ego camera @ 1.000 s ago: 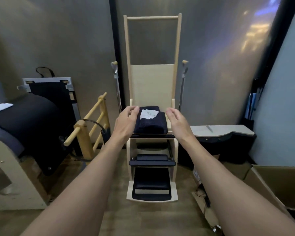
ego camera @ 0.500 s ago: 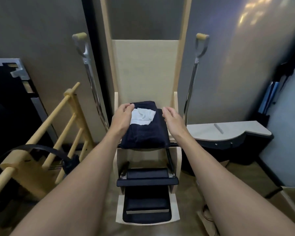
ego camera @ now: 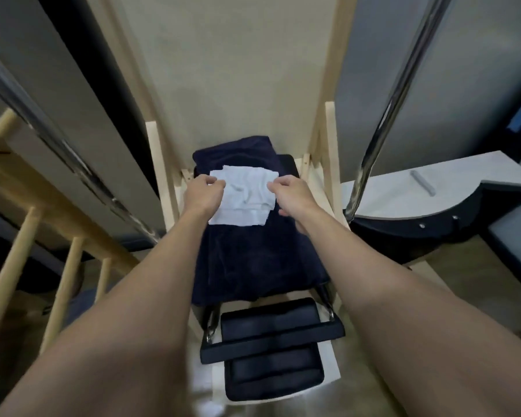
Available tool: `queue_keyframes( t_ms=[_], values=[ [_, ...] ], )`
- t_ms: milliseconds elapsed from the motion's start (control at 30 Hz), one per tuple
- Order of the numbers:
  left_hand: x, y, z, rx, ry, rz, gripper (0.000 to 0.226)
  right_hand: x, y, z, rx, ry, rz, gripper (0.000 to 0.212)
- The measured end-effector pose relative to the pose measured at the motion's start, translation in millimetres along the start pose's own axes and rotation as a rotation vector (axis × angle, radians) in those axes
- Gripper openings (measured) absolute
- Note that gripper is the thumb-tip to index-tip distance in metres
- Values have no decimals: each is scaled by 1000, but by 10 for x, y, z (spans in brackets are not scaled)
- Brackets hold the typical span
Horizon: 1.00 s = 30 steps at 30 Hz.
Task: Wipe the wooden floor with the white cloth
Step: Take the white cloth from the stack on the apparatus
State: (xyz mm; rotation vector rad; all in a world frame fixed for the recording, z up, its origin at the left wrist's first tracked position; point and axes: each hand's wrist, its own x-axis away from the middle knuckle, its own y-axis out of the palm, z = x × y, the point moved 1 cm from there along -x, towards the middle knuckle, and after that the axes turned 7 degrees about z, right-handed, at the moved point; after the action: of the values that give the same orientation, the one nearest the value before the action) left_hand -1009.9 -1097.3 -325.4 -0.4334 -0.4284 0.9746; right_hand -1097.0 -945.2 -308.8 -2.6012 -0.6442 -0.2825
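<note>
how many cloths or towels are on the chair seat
2. The white cloth lies on top, the left hand and right hand gripping its far corners. The navy towel is under it, draped over the chair seat. Anything beneath the towel is hidden.

Reaches forward and down with both bare forearms, wrists straight. Pinches the left corner of the white cloth [ego camera: 242, 195] with curled left hand [ego camera: 204, 193]; grips its right edge with right hand [ego camera: 293, 192].
</note>
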Motion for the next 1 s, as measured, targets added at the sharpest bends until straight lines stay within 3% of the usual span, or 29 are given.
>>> queue_keyframes(
  t_ms=[133,200,233,433,533,600,767,900,1000],
  values=[
    [-687,316,-255,-21,-141,-41,54,-550,390,78,-21,120,0,31],
    [-878,434,-315,-51,-183,3,63,-734,522,118,3,171,77,43],
    [-911,433,-336,-98,-171,41,61,-771,562,125,-7,195,100,45],
    [-809,465,-111,-223,16,82,37,-590,379,14,-264,195,50,6],
    [-512,633,325,-54,81,24,47,-335,-30,-115,-286,125,144,10],
    [-206,845,658,121,14,-150,59,-145,-389,-166,-295,99,212,12],
    [946,1508,1291,558,-156,-657,59,541,-1479,-9,-327,58,459,12],
    [2289,2000,1544,550,-226,-1091,66,1502,-2482,533,-481,118,687,22],
    [3537,2292,1595,440,-263,-1418,49,2497,-3203,1038,-555,175,825,24]
  ],
)
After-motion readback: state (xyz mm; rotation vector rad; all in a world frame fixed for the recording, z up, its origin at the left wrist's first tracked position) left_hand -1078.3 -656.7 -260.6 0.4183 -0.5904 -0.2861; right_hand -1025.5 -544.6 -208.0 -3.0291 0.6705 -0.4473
